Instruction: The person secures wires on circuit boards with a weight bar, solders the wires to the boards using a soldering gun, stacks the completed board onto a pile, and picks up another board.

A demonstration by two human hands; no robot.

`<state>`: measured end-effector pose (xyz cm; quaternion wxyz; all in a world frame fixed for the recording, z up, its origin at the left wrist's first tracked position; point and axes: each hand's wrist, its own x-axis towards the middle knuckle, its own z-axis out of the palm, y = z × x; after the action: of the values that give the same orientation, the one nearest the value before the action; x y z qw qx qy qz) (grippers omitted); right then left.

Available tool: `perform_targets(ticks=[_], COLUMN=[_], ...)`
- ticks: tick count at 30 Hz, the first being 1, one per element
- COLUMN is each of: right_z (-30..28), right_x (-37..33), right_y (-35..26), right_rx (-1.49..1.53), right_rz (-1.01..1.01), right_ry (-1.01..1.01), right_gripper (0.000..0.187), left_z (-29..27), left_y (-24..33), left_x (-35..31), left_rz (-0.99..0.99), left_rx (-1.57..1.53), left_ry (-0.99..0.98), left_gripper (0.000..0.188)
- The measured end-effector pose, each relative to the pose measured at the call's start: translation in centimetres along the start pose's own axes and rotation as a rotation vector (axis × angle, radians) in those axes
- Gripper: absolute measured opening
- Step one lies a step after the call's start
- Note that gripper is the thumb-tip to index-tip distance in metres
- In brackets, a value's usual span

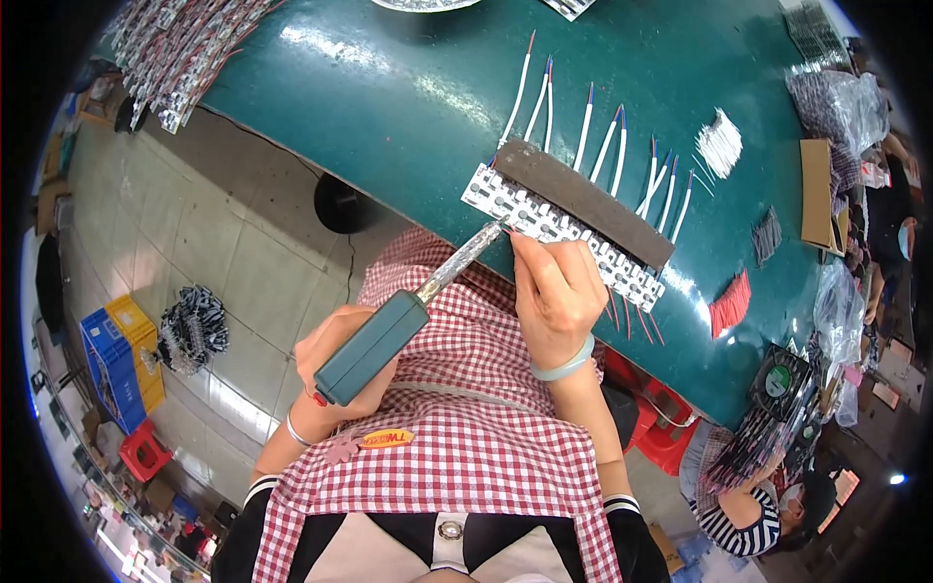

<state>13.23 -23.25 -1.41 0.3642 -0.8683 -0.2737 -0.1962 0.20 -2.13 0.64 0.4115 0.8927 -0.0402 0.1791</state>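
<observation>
My left hand (328,342) is closed round the dark green handle of a soldering iron (374,345). Its metal tip points up and right, to the near edge of a row of white circuit boards (632,283) by the table's front edge. Beside that tip, my right hand (562,290) is closed in a pinch at the board edge, on what seems a thin red wire, mostly hidden by the fingers. A dark grey bar (588,206) lies along the boards. From under it several white wires (604,153) stick out to the far side; several red wires (629,319) hang from the near side.
On the green table (369,126) lie bundles of white wires (719,144), red wires (731,303) and dark wires (767,237). A cardboard box (821,194) stands at the right. Boards are heaped at the far left (180,58). A person in stripes (743,525) sits lower right.
</observation>
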Motion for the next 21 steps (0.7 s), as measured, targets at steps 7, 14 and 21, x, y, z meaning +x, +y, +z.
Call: perform_targets(ticks=[7,14,21], right_z=[0.03,-0.03,-0.06], right_x=[0.03,0.04,0.19], right_y=[0.04,0.02,-0.05], right_rx=[-0.018,-0.022,-0.027], right_rz=[-0.001,-0.002,-0.006], right_ry=[0.003,0.001,-0.005], right_gripper=[0.027,0.027,0.026], left_z=[0.36,0.03,0.06], left_y=[-0.22,-0.28,-0.13], left_x=[-0.05,0.06,0.25], left_rz=[-0.071,-0.107,-0.059], left_rx=[-0.093,-0.120,-0.110], left_ry=[0.009,-0.032,0.009], left_gripper=[0.023,0.022,0.020])
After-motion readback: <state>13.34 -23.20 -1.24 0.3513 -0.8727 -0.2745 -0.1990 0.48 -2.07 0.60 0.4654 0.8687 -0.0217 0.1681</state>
